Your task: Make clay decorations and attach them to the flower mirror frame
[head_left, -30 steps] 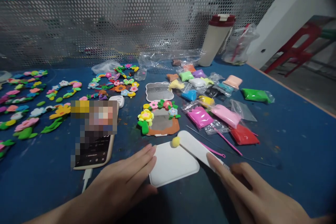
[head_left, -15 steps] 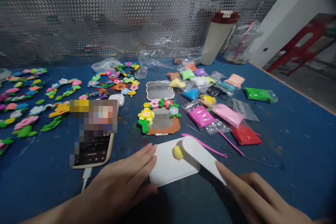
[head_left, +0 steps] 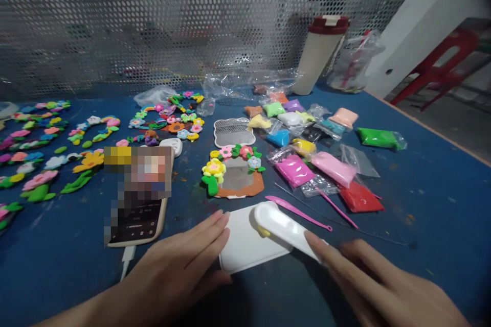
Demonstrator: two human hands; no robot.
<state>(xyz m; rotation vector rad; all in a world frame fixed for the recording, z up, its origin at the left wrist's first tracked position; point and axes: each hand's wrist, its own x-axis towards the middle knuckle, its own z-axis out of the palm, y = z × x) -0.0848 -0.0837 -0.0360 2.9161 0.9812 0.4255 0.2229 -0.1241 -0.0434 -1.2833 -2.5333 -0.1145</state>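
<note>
My left hand has its fingers together over the left edge of a white rectangular board, holding it on the table. In my right hand is a white flat paddle with a rounded end, gripped at its near end. The paddle's far end lies over a small piece of yellow clay on the board, and most of the clay is hidden under it. Just beyond the board stands a mirror frame decorated with clay flowers and a brown lower edge.
Pink modelling tools lie beyond the board. Several clay packets spread over the right side, with a tumbler behind. A plain white-edged mirror lies farther back. On the left are a phone with its cable and several flower-decorated pieces.
The paddle has moved left and tilted down over the yellow clay ball, which was in plain view before. My right hand shifted slightly left with it; my left hand stayed put.
</note>
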